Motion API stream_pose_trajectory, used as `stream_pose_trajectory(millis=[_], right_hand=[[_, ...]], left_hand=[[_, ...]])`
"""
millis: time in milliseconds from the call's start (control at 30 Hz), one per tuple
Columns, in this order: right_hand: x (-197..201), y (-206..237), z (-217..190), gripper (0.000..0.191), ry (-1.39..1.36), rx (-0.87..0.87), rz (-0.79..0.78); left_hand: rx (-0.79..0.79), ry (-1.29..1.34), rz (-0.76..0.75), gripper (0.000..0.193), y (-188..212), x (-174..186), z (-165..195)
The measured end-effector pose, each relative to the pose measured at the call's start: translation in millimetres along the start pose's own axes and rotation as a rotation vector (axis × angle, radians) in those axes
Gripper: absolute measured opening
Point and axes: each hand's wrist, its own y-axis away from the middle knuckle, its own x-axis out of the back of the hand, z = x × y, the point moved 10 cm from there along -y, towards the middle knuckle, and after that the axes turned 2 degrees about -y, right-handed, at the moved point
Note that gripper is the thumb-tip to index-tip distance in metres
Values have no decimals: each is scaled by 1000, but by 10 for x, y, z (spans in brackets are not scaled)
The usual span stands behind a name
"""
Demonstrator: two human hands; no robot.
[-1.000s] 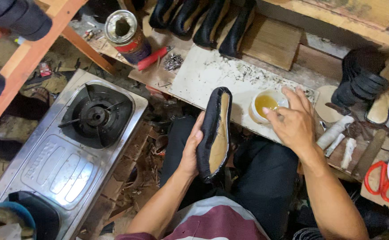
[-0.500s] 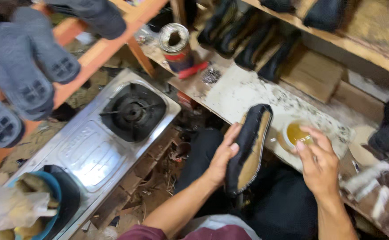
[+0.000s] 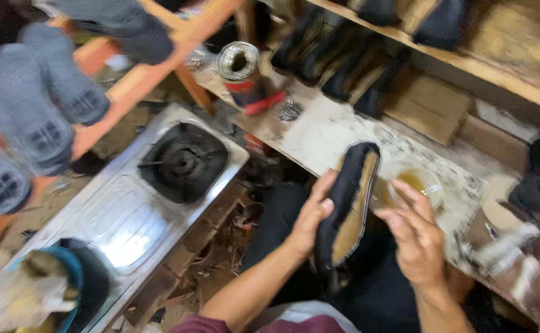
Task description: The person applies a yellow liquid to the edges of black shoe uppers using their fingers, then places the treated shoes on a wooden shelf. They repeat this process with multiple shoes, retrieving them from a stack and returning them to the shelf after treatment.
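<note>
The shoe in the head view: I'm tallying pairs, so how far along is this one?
Looks midway, hedged. Done: nothing clearly; the frame is blurred. In hand: the left hand holds the black shoe with its tan underside up, and the right hand is beside it, at the small bowl of amber liquid. Left: no outer sole shows on that underside, and more shoes wait along the bench.

Gas stove (image 3: 183, 161) left; open tin can (image 3: 239, 65) on board; grey soles (image 3: 32, 117) on orange rack (image 3: 159, 52).

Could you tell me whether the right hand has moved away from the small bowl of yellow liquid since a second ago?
Yes. The right hand has drawn back off the bowl towards the person, beside the shoe.
</note>
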Motion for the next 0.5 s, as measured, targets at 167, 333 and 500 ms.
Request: stream_pose_trajectory(millis=[167, 333, 500], right_hand=[[-123, 218, -155, 41, 30, 124, -49], [-293, 411, -390, 41, 292, 371, -87], [-207, 379, -237, 39, 399, 253, -11]], left_hand=[[-15, 85, -25, 80, 75, -160, 47], [5, 95, -44, 81, 82, -306, 131], [21, 47, -52, 80, 79, -350, 139]])
